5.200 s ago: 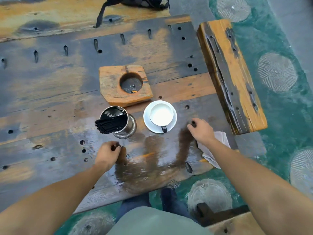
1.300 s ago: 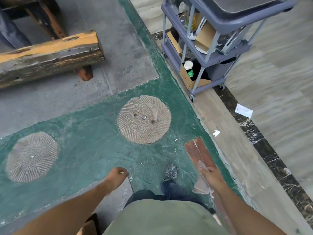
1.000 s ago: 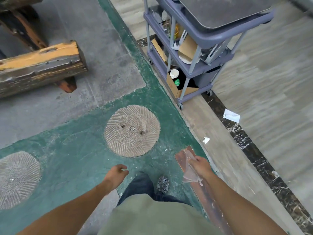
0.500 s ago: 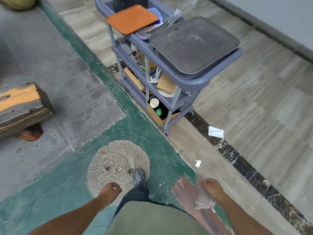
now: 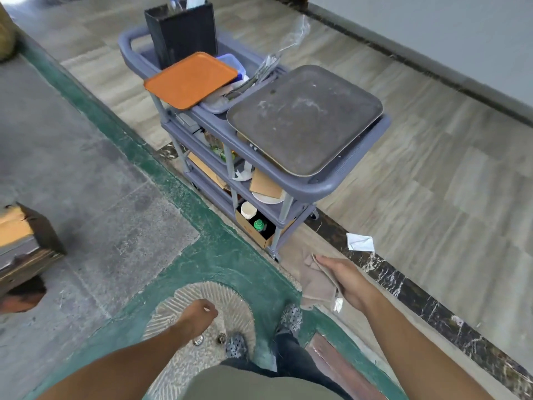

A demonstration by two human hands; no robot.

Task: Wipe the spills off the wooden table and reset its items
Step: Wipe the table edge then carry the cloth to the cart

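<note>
- Right hand (image 5: pixel 347 280) grasps a crumpled beige cloth (image 5: pixel 318 280) near the grey three-shelf plastic cart (image 5: pixel 323 187).
- Left hand (image 5: pixel 199 316) hangs loosely curled, holding nothing.
- Table out of view; wiping and resetting cannot be judged.

Left hand (image 5: pixel 199 314) hangs loosely curled at lower centre of the frame, holding nothing; right hand (image 5: pixel 344 280), lower right, fingers extended forward, grips a crumpled beige cloth (image 5: pixel 318 281)

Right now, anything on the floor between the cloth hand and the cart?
Head view: nothing lies there. Only bare tan floor separates the right hand, which holds the cloth, from the cart. The white paper scrap lies off to the side.
</note>
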